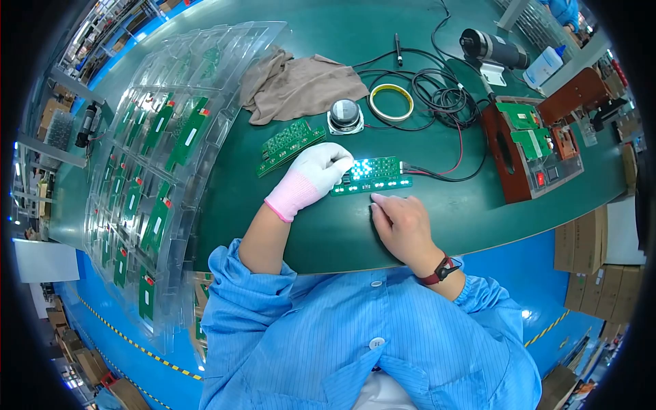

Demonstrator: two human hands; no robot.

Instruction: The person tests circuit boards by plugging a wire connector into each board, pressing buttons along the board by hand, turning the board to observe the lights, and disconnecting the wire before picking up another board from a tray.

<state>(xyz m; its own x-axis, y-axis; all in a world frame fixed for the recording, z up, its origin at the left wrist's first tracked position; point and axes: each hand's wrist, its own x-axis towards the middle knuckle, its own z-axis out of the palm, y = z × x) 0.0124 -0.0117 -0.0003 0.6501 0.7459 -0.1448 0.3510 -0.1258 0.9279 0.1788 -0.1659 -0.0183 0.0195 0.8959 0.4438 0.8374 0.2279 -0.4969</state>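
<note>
A green circuit board [372,184] lies on the bench with a patch of white LEDs lit and more lights along its front strip. My left hand [314,174], in a white glove with a pink cuff, is closed at the board's left end. Its fingertips are curled over that end, and what they pinch is hidden. Bare, with a red-strapped watch on the wrist, my right hand [403,225] rests just in front of the board. Its index finger and thumb are slightly apart, the other fingers are bent, and it shows nothing held. A second, unlit circuit board [290,147] lies behind my left hand.
Clear plastic trays [154,164] with several green boards stand at left. Behind are a grey-brown cloth [301,85], a round speaker [345,116], a tape roll [391,102] and coiled cables [444,96]. A brown test fixture [506,154] stands right. Thin wires [444,179] run from the lit board.
</note>
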